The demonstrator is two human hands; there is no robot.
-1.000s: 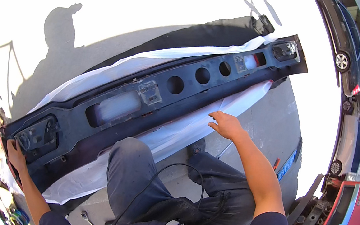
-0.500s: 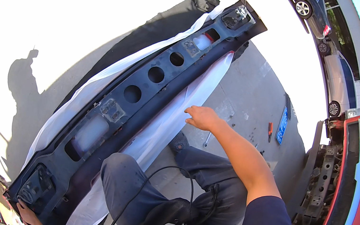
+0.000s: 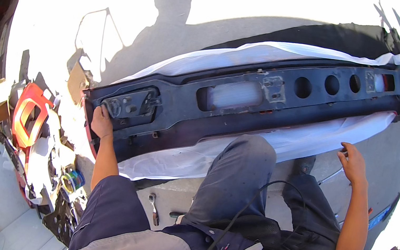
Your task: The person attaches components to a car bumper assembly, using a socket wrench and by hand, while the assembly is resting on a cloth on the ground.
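Long dark plastic-looking bumper (image 3: 278, 109): on thin white sheeting (image 3: 176, 166), before the knees.
Left hand (image 3: 102, 123): touching bumper's left end — grip cannot be told.
Right hand (image 3: 353, 161): loosely curled, empty.
Change: view swings left; left-end contact stays — work apparently centres there.

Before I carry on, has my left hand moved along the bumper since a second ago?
No, your left hand stays at the left end of the bumper, beside a recess.

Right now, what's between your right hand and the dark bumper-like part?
In the head view, a strip of white sheeting shows between the right hand and the dark bumper-like part.
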